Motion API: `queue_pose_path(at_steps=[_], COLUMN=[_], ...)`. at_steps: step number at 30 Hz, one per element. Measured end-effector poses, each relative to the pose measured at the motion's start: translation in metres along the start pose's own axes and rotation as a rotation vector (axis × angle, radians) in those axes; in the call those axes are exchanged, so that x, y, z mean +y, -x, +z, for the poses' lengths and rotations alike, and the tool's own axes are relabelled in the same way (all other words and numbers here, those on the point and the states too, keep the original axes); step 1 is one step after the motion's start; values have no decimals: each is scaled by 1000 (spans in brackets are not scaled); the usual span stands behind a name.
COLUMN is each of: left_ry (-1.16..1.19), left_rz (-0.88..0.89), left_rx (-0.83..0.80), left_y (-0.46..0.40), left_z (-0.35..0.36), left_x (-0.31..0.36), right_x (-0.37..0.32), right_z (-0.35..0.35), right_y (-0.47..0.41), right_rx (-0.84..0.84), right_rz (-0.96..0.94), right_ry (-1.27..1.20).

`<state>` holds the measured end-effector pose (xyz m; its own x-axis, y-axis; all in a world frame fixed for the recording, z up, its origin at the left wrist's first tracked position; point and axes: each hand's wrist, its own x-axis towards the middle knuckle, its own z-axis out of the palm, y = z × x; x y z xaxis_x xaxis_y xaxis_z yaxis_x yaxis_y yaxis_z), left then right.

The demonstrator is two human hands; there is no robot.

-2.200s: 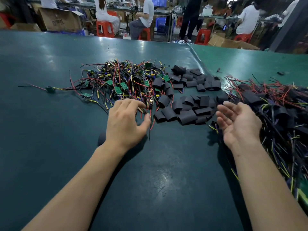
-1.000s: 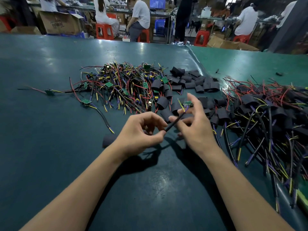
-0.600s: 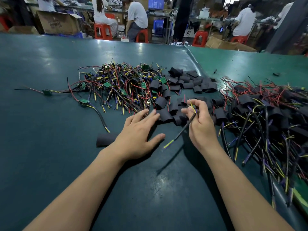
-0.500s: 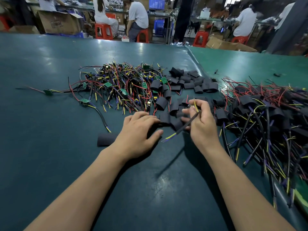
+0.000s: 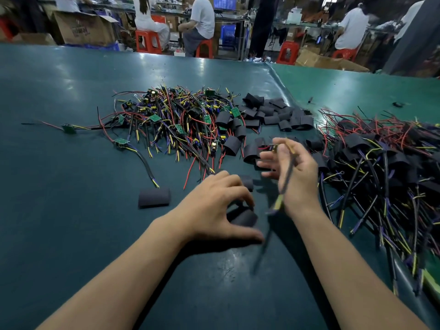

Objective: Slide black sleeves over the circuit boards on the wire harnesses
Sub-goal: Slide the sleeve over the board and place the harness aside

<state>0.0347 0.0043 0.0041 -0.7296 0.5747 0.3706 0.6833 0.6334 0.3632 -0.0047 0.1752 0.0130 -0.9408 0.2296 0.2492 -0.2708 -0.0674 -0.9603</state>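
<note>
Tabletop (image 5: 71, 222): green mat, harness pile behind.
Left hand (image 5: 214, 210): fingertips pinch black sleeve (image 5: 244, 219), partly hidden.
Right hand (image 5: 295, 177): blurred, grip clenched on wire harness (image 5: 285, 177); circuit board indistinct.

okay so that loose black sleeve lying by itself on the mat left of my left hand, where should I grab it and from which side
Probably pinch the lone black sleeve across its two long flat faces near one open end, coming from above. It lies flattened on the green mat, apart from the piles, with nothing on it. The left hand is the nearer one, though it is over another sleeve.
</note>
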Motion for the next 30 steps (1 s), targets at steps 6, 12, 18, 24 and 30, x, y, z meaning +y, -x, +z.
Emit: queue_pose_path(at_steps=[6,12,18,24,30], left_ry=[142,30,86,221,391], left_rz=[-175,-174,-226,-198,-163], left_rx=[97,94,128,329,619], left_y=[0,2,2,2,-1], left_z=[-13,-16,-17,-15,-11], left_x=[-21,-26,-26,-26,-30], right_x=[-8,-18,-19,-20,-20], right_z=[-14,-17,-21,-22,-24], right_y=[-8,-9,-12,-12,-14], right_rx=[212,124,62,-57,38], right_rz=[51,191,321,292,228], right_ry=[-117,-372,-443,-447,-412])
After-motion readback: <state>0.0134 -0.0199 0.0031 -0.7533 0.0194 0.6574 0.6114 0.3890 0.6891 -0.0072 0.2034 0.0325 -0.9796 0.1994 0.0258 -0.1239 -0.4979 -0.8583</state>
